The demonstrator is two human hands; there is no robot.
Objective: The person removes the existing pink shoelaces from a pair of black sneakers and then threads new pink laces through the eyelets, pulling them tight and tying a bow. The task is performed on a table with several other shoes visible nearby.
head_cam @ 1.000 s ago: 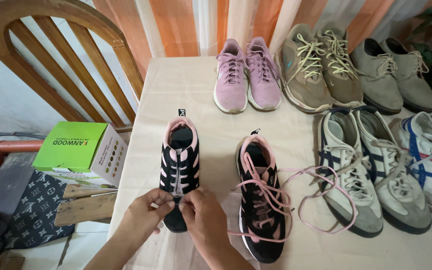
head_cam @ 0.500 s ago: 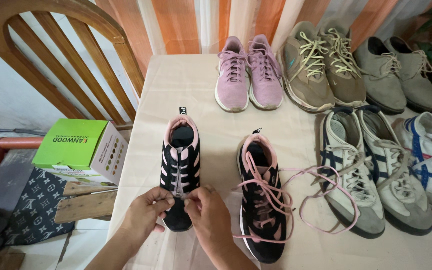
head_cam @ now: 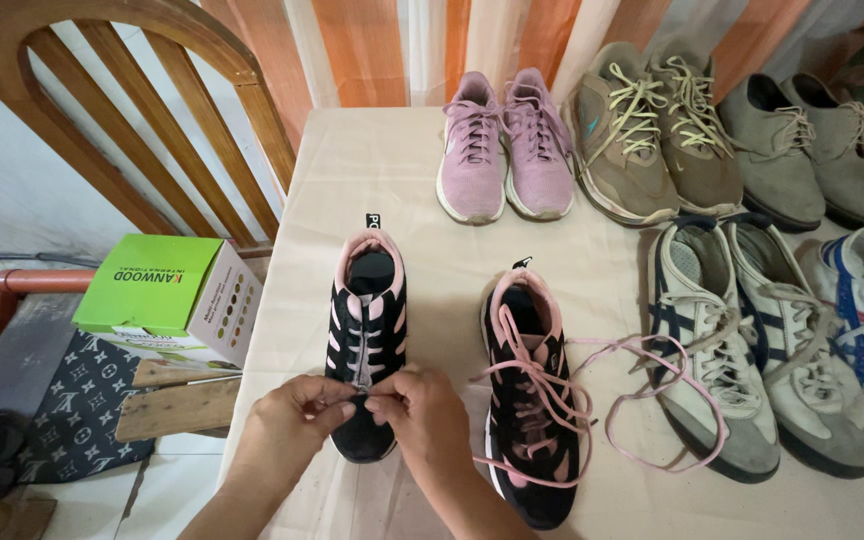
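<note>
Drawn closer together since a second ago, fingertips now meeting over the toe end of the lace row. Left hand (head_cam: 287, 425) and right hand (head_cam: 430, 425) both in a closed pinch grip at the lowest eyelets of an unlaced black-and-pink sneaker (head_cam: 366, 345), near the table's (head_cam: 352, 180) left edge, toward the front. Its laced mate (head_cam: 534, 400) just beside, pink laces (head_cam: 652, 400) trailing loose. Purple sneakers (head_cam: 504, 145) at the far edge; green box (head_cam: 167, 300) off the left edge.
</note>
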